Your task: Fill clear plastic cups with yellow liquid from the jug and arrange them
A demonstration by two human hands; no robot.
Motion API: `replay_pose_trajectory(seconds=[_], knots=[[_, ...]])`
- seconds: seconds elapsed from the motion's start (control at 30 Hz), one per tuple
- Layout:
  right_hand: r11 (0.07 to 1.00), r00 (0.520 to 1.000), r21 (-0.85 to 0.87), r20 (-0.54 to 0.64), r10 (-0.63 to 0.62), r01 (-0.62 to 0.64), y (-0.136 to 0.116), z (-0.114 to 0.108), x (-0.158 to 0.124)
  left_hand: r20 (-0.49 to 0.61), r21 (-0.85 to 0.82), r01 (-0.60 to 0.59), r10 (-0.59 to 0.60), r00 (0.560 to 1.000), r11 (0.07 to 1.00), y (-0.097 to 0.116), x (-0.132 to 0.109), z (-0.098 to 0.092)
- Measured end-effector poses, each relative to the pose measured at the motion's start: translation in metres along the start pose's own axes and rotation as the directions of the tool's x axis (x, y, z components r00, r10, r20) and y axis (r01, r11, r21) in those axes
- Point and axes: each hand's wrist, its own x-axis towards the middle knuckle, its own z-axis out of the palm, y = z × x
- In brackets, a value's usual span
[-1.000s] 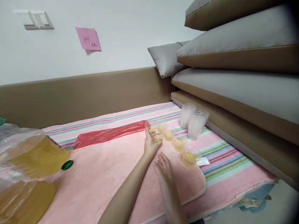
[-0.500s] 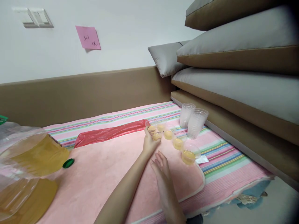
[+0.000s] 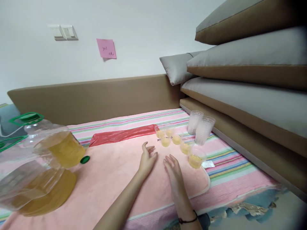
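Note:
My left hand [image 3: 147,159] hovers over the pink towel [image 3: 107,179], fingers apart and holding nothing. Close by on its right, my right hand [image 3: 173,169] is also empty, with its fingers loosely stretched. Beyond both hands, several clear plastic cups with yellow liquid stand in a curved group. The cup nearest my left hand [image 3: 165,142] is a short way past its fingertips. At the near right end of the group is another cup [image 3: 195,161], to the right of my right hand. Neither hand touches a cup.
Two stacks of clear cups [image 3: 201,131] stand behind the filled ones. At left are two big jugs of yellow liquid [image 3: 45,191] and a green cap [image 3: 84,159]. A red plastic bag [image 3: 122,134] lies along the towel's back edge. Stacked cushions [image 3: 251,95] border the right side.
My left hand has drawn back from the cups, where its fingers were around one. My right hand stays open nearby. The view has turned left, showing more of the jugs.

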Motion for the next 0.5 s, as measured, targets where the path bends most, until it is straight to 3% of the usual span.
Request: replay_pose_trajectory(seconds=[0.2, 0.27, 0.37, 0.5], knots=[[0.999, 0.998, -0.016, -0.038, -0.044, 0.043, 0.01, -0.006, 0.009, 0.12, 0.083, 0.042, -0.052, 0.991, 0.996, 0.032, -0.067, -0.083], [0.998, 0.997, -0.023, -0.038, -0.064, 0.063, 0.013, -0.005, 0.008, 0.086, 0.17, 0.054, -0.07, 0.994, 0.984, 0.042, -0.082, -0.105], [0.994, 0.994, -0.047, -0.031, -0.102, 0.1, 0.016, -0.005, 0.004, 0.035, 0.237, 0.051, -0.061, 0.997, 0.97, 0.052, -0.095, -0.124], [0.983, 0.987, -0.086, -0.001, -0.162, 0.161, 0.013, -0.009, -0.006, 0.027, 0.211, 0.022, -0.028, 0.999, 0.977, 0.056, -0.105, -0.131]])
